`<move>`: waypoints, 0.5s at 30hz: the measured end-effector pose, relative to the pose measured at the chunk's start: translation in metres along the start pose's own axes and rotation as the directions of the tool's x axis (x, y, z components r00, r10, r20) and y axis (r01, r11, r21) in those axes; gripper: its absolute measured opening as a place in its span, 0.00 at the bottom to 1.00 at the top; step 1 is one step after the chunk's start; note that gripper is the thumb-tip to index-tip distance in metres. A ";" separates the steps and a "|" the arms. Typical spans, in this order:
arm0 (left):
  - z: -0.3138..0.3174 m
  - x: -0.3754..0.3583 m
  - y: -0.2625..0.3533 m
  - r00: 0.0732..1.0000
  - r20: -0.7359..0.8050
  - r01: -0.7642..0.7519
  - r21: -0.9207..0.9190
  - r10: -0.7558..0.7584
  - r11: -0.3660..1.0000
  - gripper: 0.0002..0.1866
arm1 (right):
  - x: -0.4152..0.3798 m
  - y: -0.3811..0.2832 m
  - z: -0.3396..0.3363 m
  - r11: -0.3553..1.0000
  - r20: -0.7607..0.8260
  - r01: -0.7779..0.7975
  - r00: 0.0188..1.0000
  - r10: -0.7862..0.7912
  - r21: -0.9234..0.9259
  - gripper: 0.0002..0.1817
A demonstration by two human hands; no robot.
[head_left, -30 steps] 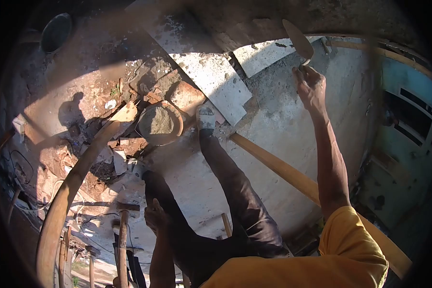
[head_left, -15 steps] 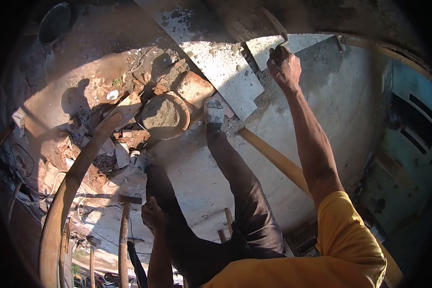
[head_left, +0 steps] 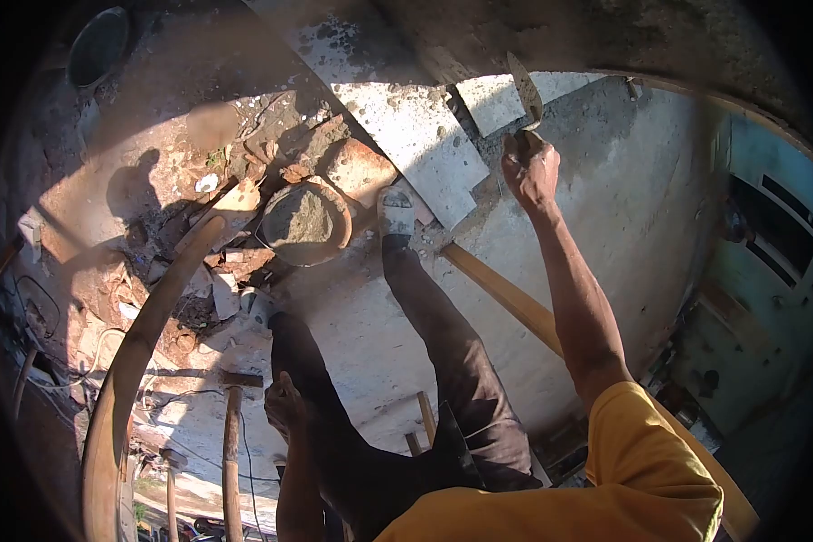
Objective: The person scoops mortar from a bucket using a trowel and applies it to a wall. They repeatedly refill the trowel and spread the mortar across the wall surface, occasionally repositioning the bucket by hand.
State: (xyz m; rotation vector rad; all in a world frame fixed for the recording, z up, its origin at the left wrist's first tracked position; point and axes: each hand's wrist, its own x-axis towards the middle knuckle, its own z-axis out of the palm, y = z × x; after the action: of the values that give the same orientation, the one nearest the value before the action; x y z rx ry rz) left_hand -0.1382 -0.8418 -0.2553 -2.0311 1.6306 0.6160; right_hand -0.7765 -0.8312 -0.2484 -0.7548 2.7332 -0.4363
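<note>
My right hand (head_left: pixel 530 170) is closed around the handle of a trowel (head_left: pixel 526 92), held out in front of me near the wall top. The blade points up and away, close to pale boards (head_left: pixel 488 101) spotted with mortar. My left hand (head_left: pixel 285 405) hangs beside my left thigh with its fingers curled, and I see nothing in it. Below, a round tub (head_left: pixel 344 228) holds grey mortar (head_left: pixel 309 217) and stands near my feet, to the left of my right shoe (head_left: pixel 396 213).
Rubble and broken brick (head_left: pixel 357 167) surround the tub. A curved wooden pole (head_left: pixel 135 352) rises on the left, and a wooden beam (head_left: pixel 506 298) slants behind my right leg. Upright posts (head_left: pixel 232 452) stand at lower left. A dark basin (head_left: pixel 98 47) lies at far upper left.
My right hand and the trowel have come lower, a little toward me, and the blade has turned more upright. My left hand stays by my thigh. The view has shifted slightly.
</note>
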 end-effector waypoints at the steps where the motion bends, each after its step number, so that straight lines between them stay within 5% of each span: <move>1: -0.003 0.001 0.004 1.000 0.024 0.004 0.003 -0.004 1.000 0.30 | 0.003 -0.002 0.010 1.000 -0.002 -0.010 1.000 0.010 0.027 0.14; 7: -0.002 0.001 0.003 0.999 0.018 0.027 0.038 -0.028 0.999 0.29 | -0.008 -0.016 0.017 0.999 0.089 0.035 0.995 -0.036 0.010 0.12; 15: -0.002 0.003 -0.009 1.000 0.029 0.009 0.032 -0.010 0.999 0.29 | 0.014 -0.010 0.004 0.968 0.107 -0.150 0.979 0.175 -0.203 0.16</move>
State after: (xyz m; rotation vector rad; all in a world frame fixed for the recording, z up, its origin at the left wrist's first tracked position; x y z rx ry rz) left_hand -0.1284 -0.8435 -0.2546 -1.9971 1.6036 0.6096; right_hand -0.7821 -0.8473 -0.2512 -0.5741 2.7183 -0.0846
